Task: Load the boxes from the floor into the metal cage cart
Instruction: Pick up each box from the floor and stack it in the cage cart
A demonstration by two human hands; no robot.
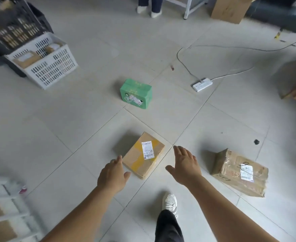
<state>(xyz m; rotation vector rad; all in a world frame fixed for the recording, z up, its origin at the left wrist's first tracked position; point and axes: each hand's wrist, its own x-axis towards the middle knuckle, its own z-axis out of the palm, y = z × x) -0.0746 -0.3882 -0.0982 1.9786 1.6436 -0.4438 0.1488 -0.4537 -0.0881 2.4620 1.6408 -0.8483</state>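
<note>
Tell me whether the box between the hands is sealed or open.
Sealed. The box lies flat on the floor, flaps closed under yellow tape, with a white label on top.

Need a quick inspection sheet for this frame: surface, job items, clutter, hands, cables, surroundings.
Surface: pale tiled floor.
Job's things: flat taped box between the hands; crumpled brown box to its right; green box farther off; white cart bars at lower left, blurred.
Clutter: small dark scrap.
Hands: left hand and right hand open, flanking the taped box, not gripping.
Cables: power strip with cords trailing across the floor.
Surroundings: white basket, black crate, another person's legs.
</note>
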